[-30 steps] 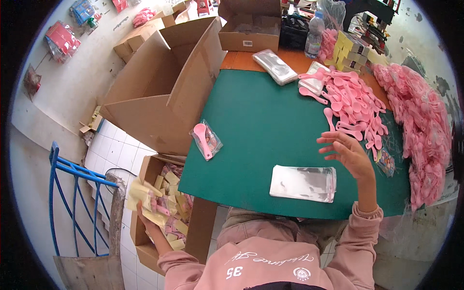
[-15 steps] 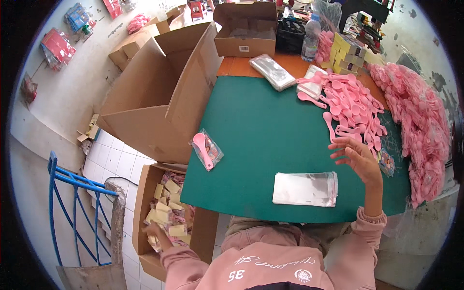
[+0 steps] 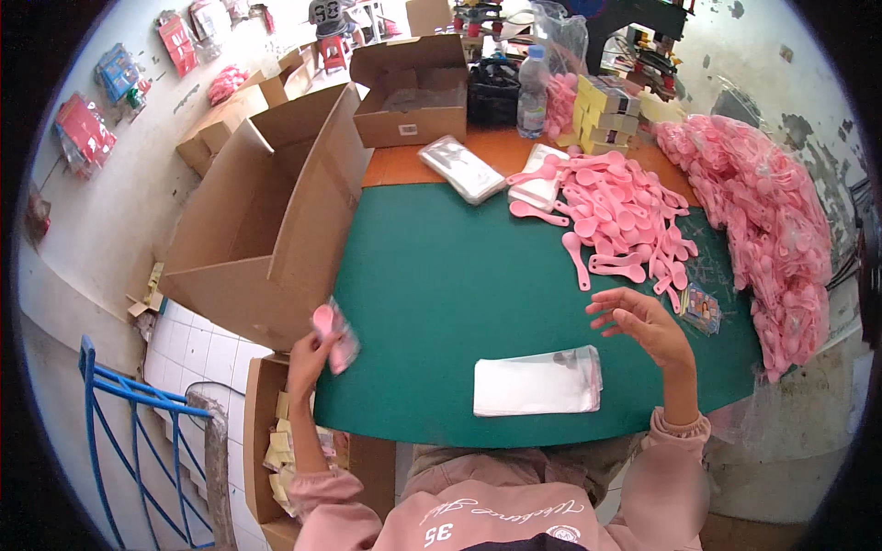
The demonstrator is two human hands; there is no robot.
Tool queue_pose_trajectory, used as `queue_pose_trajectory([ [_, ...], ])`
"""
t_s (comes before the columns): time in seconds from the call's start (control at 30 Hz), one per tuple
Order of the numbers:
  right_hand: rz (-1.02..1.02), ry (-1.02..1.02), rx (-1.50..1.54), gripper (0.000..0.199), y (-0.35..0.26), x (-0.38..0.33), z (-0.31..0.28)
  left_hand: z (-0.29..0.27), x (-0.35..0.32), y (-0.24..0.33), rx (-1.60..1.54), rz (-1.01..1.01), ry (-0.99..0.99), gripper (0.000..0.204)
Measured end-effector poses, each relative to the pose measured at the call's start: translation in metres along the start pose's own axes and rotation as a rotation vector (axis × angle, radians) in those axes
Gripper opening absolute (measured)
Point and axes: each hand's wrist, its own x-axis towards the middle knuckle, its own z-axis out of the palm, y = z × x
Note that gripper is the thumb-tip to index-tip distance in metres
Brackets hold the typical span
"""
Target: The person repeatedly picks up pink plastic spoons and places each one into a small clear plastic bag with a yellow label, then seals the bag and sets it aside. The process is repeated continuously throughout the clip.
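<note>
At the table's left edge, my left hand (image 3: pixel 309 360) has its fingers closed on a pink spoon (image 3: pixel 323 319) and a clear packet (image 3: pixel 344 349). The packet is slightly blurred; I cannot tell whether the spoon lies inside it or against it. My right hand (image 3: pixel 647 325) is raised over the table's right side, fingers apart and slightly curled, holding nothing. In front of it lies a flat stack of clear plastic bags (image 3: pixel 531 386). A heap of loose pink spoons (image 3: pixel 617 209) spreads beyond that hand, and colourful cards (image 3: pixel 701 310) lie at its right.
An open box with wrapped packets (image 3: pixel 281 450) stands low on my left, under a big open carton (image 3: pixel 253 220). Bagged pink spoons (image 3: pixel 772 239) pile along the green table's (image 3: pixel 432 275) right edge. A water bottle (image 3: pixel 532 96) and yellow boxes (image 3: pixel 604 115) stand at the back.
My left hand has come up from the low box of packets and taken hold of the spoon and packet on the table's left edge. The view has shifted; my right hand stays open.
</note>
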Motion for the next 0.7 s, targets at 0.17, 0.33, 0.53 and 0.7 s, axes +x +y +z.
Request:
queue_pose_trajectory([
  [0.17,0.012,0.103,-0.008,0.036,0.002,-0.006,-0.023,-0.041,-0.05,-0.075,-0.821,-0.109,0.107,0.034],
  [0.33,-0.162,0.26,-0.632,0.027,-0.001,0.057,-0.039,-0.095,-0.089,-0.23,-0.514,-0.291,0.126,0.041],
  [0.53,-0.459,0.327,-1.238,0.016,0.015,0.215,-0.08,-0.078,-0.106,-0.217,0.354,-0.423,0.436,0.053],
  [0.7,-0.506,0.362,-1.47,0.023,0.038,0.286,-0.08,-0.068,-0.104,-0.168,0.172,-0.24,0.32,0.042],
])
